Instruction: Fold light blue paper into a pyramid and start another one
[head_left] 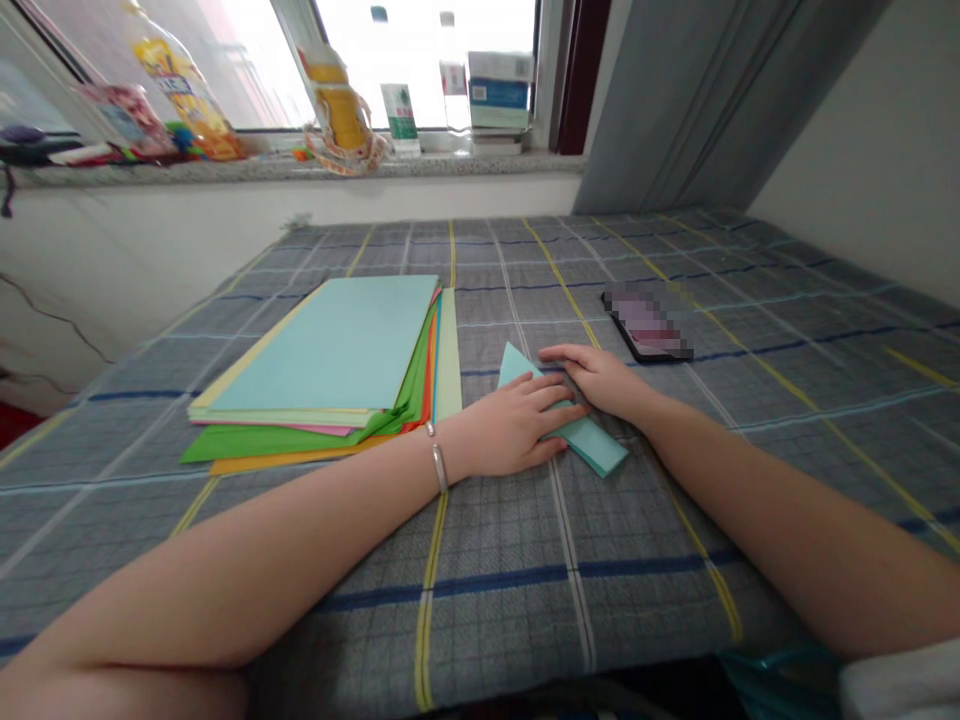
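Observation:
A folded piece of light blue paper (596,445) lies on the checked cloth, narrow, with a pointed far end and a blunt near end. Across its middle my left hand (517,425) rests flat, fingers stretched out and slightly apart, pressing on the paper and hiding part of it. My right hand (600,378) is at the paper's far right side, its fingers extended toward the left fingertips. Its thumb side touches or nearly touches the paper's edge; the exact contact is hidden. A silver bracelet (439,467) circles the left wrist.
Left of the hands sits a stack of coloured paper (322,345), light blue on top. A phone (646,325) lies beyond my right hand on the checked cloth (495,620). Bottles, a tube (400,115) and boxes (499,95) line the windowsill (262,168).

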